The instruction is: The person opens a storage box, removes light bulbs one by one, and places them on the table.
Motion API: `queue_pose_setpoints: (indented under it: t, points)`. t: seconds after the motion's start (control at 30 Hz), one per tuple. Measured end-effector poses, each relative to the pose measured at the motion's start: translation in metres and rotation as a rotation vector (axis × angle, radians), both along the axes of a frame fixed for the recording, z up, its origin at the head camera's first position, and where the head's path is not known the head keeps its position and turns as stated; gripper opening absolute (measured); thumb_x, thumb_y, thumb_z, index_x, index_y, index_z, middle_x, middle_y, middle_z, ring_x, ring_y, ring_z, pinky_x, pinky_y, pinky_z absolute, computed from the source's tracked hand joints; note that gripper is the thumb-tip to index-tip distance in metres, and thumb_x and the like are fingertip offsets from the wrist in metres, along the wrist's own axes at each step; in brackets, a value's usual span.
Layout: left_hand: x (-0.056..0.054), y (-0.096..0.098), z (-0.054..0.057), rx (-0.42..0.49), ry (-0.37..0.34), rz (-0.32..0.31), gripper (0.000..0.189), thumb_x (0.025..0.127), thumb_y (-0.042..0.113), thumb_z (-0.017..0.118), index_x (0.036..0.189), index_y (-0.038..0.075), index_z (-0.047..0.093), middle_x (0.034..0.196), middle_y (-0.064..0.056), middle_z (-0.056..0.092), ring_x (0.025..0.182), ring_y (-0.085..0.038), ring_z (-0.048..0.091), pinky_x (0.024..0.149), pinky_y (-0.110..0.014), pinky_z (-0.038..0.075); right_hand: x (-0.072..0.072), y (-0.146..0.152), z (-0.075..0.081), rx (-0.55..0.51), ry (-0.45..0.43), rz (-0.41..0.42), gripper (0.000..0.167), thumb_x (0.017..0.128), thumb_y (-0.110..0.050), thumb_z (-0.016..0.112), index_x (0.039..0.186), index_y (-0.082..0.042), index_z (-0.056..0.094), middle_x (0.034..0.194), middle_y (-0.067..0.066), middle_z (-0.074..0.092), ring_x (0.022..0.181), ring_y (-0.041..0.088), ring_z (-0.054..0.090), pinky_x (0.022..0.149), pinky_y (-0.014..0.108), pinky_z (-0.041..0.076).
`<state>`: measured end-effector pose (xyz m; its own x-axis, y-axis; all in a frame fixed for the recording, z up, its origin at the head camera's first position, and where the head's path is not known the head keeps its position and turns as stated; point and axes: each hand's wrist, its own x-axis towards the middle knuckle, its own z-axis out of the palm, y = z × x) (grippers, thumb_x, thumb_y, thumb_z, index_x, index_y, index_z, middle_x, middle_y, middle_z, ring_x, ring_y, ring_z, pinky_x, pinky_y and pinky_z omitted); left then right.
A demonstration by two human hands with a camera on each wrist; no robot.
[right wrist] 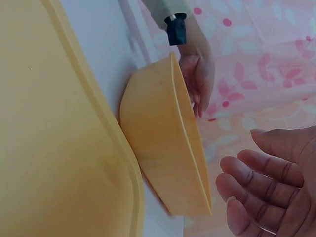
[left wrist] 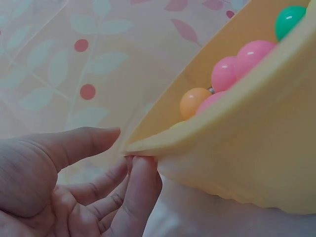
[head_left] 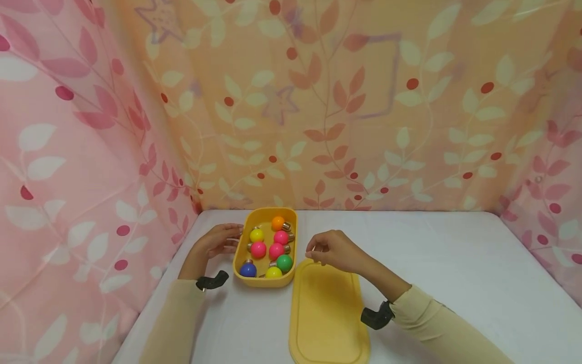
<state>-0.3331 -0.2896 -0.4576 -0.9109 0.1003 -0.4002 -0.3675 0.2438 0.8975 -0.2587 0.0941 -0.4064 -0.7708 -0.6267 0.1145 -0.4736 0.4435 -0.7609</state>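
A yellow plastic box [head_left: 265,283] stands on the table with several small round light bulbs inside: an orange bulb [head_left: 278,223], pink ones such as this pink bulb [head_left: 258,249], a green bulb [head_left: 284,262], a blue bulb [head_left: 247,269] and two yellow ones. My left hand [head_left: 222,239] is at the box's left side; in the left wrist view its fingertips [left wrist: 144,165] touch the outside just under the rim, the thumb apart. Over the far end of a flat yellow lid [head_left: 329,313] hovers my right hand [head_left: 336,248], fingers loosely bent, holding nothing.
The lid lies flat to the right of the box, nearer to me. A white cloth [head_left: 436,273] covers the table. Floral curtains [head_left: 336,101] enclose it at the back and both sides. A black wrist mount [head_left: 378,315] sits on each arm.
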Motion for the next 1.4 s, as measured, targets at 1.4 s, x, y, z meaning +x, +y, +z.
queue_pose_setpoints:
  t: [1.4]
  points:
    - [-0.004,-0.009,-0.033,0.383,-0.047,0.019,0.035,0.105,0.018,0.058,0.136,0.004,0.052,0.113,-0.007,0.068,0.093,-0.017,0.070,0.083,-0.030,0.061,-0.027,-0.068,-0.025,0.024,0.115,0.060,0.022,0.088,-0.007,0.080,0.107,-0.001,0.072,0.096,0.006,0.072,0.093,0.027,0.066,0.086,0.041,0.059]
